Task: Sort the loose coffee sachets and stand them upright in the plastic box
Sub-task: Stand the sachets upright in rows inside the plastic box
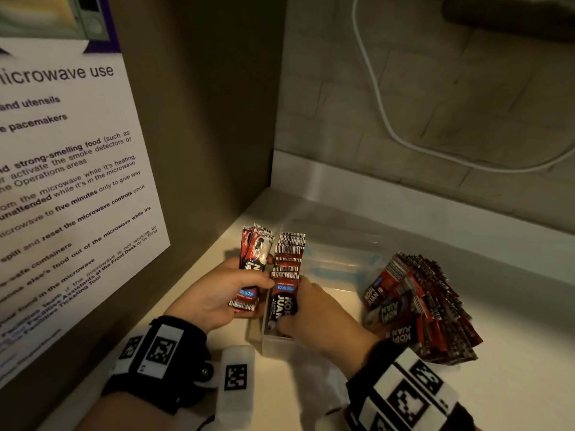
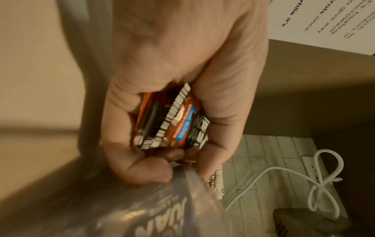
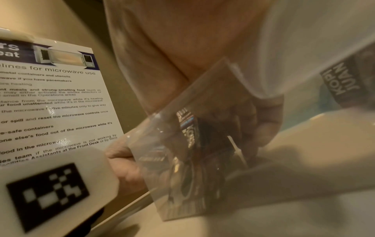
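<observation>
Two hands work at the near end of the clear plastic box (image 1: 342,265), which sits on the pale table (image 1: 513,306) in the corner under a microwave notice (image 1: 71,169). The left hand (image 1: 217,293) is clenched round a small bundle of sachets (image 1: 253,265), held upright just beside the box's left wall; in the left wrist view the fingers and thumb curl fully about the packets, probably to keep them squared and facing one way before they go in. The right hand (image 1: 311,312) reaches down into the box, its fingers curled on the nearest packet of the upright row (image 1: 287,269). It seems to be pressing that row together so the packets stay standing and leave room behind them. The right wrist view, seen through the box wall, is too blurred to confirm more. A loose fanned pile of sachets (image 1: 420,306) lies on the table to the right of the box, near it, waiting to be sorted. A white cable (image 1: 373,98) hangs on the tiled wall behind.
</observation>
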